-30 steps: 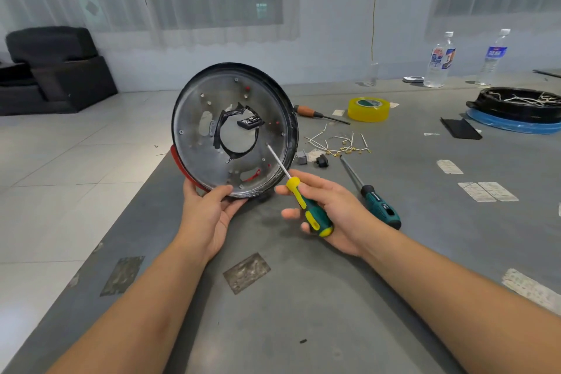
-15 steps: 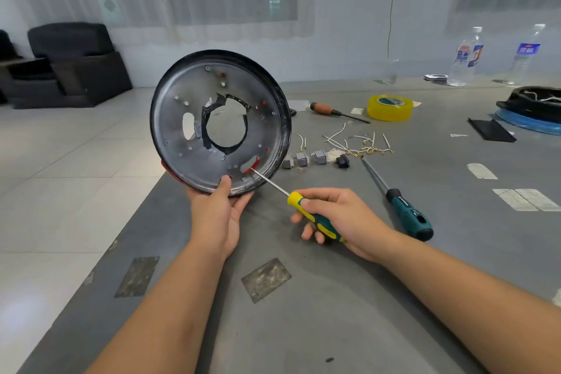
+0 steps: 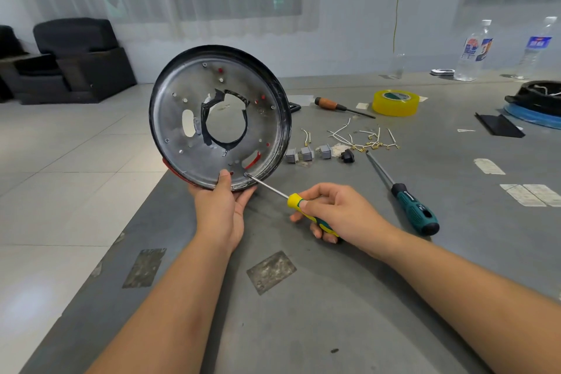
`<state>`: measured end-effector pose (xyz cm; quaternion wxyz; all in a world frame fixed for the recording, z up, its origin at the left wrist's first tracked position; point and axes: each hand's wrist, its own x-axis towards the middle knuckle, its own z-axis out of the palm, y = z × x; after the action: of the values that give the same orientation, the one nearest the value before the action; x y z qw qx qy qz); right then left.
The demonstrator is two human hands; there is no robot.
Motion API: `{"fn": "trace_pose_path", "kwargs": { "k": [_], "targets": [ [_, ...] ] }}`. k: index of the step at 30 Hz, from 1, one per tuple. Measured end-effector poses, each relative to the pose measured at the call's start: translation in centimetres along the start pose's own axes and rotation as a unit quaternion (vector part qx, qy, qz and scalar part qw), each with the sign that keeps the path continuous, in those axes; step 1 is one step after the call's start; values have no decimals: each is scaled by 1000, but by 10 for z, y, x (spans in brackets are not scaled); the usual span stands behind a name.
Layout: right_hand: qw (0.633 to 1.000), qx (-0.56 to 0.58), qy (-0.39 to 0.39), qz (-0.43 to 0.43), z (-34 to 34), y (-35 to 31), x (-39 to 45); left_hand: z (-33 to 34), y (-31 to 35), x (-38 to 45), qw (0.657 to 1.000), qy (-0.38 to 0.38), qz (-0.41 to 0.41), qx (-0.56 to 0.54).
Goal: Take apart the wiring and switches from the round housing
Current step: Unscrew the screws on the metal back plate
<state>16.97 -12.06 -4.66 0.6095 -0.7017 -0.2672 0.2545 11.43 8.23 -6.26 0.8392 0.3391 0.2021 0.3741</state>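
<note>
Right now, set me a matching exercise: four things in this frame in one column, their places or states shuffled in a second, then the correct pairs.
Things:
1. round housing
2. yellow-handled screwdriver
3. teal-handled screwdriver
4. roll of yellow tape

Places or states:
A. lying untouched on the table
B. held upright on edge by the left hand
C. far side, beside the wooden-handled screwdriver
D. gripped by the right hand, tip at a screw near the rim

Pairs: 1-B, 2-D, 3-A, 4-C

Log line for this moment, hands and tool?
left hand holds round housing upright | right hand grips yellow screwdriver | tip on lower-rim screw
</note>
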Motion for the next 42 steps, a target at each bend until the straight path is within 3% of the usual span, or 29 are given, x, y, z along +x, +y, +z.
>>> {"fn": "trace_pose_path", "kwargs": {
  "k": [14,29,31,33,36,42],
  "targets": [
    [1000,-10,10,16,2,-6,-2,0,-2,1,1000,-5,6,16],
    [999,-11,35,20,-7,-4,-5,2,-9,-5,979,-50,102,168],
    [997,-55,50,4,-6,-3,-6,2,-10,-5,977,-53,107,178],
    [976,-200,77,-50,-5,-3,-9,2,-10,-5,974,-54,113,187],
    [907,-389,102,-125,0,-2,-15,2,-11,-6,970,-52,122,205],
    [797,-568,102,-177,17,-3,-16,3,-10,-4,976,-33,114,182]
  ]
}}
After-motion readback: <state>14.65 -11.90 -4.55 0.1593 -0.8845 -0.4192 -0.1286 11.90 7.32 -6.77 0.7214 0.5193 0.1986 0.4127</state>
